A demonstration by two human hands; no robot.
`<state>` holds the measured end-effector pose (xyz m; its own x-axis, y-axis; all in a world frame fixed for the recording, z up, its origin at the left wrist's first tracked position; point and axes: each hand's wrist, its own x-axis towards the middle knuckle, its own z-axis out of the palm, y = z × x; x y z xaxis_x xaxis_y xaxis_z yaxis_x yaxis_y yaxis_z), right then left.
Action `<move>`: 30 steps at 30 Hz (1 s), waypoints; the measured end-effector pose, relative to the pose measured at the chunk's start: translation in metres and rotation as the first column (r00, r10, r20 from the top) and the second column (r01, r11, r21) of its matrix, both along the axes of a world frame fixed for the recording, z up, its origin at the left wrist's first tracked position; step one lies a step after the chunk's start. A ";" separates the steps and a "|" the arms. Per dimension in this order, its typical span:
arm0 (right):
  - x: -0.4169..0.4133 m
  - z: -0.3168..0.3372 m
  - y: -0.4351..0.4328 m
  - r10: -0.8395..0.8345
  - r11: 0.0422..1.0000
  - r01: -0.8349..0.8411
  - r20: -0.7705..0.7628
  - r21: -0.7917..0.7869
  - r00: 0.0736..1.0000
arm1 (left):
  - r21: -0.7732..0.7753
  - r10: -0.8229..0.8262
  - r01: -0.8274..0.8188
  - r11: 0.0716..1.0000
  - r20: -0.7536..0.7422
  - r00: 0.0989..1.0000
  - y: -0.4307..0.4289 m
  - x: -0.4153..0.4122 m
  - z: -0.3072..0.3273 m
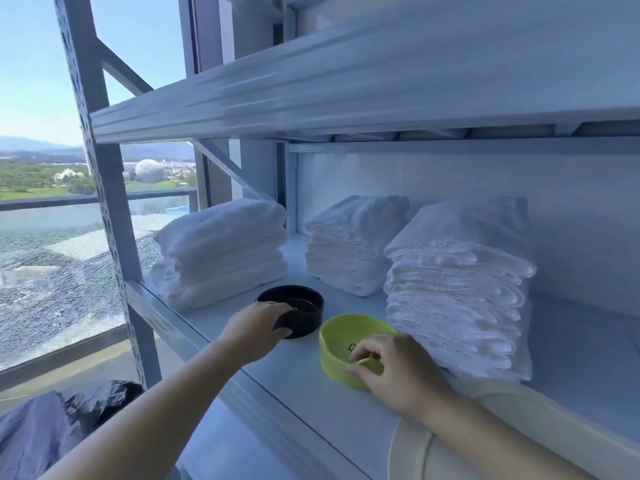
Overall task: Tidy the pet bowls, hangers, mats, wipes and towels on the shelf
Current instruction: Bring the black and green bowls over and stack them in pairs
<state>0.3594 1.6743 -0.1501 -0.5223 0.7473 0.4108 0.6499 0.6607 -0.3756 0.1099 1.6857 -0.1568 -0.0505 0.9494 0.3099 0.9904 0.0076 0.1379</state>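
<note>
Bowls seem in hand: left hand [256,329] grips the black bowl [294,296], right hand [393,374] pinches the green bowl's [341,332] rim; nesting them looks next.

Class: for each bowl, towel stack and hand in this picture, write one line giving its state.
black bowl: upright on the shelf, rim gripped by the left hand.
green bowl: upright, empty, near rim pinched by the right hand.
left stack: towels folded, untouched.
middle stack: towels folded, untouched.
right stack: towels folded, tallest.
</note>
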 end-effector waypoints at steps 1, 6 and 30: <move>0.001 -0.001 0.000 0.006 1.000 -0.006 -0.002 -0.019 1.000 | 0.015 -0.003 0.003 1.000 0.015 1.000 0.000 0.000 -0.001; 0.005 -0.005 0.001 0.013 0.999 -0.009 0.098 -0.034 0.995 | 0.067 -0.014 0.008 0.998 0.097 0.995 -0.006 -0.002 -0.002; 0.214 0.017 -0.105 -0.188 0.980 0.181 0.100 0.079 0.977 | 0.394 -0.405 0.355 0.848 0.050 0.913 -0.127 0.191 0.027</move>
<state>0.5737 1.5689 -0.1328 -0.4214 0.8066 0.4146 0.7968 0.5476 -0.2553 0.3009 1.5587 -0.1300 0.2280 0.7194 0.6561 0.8791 -0.4418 0.1789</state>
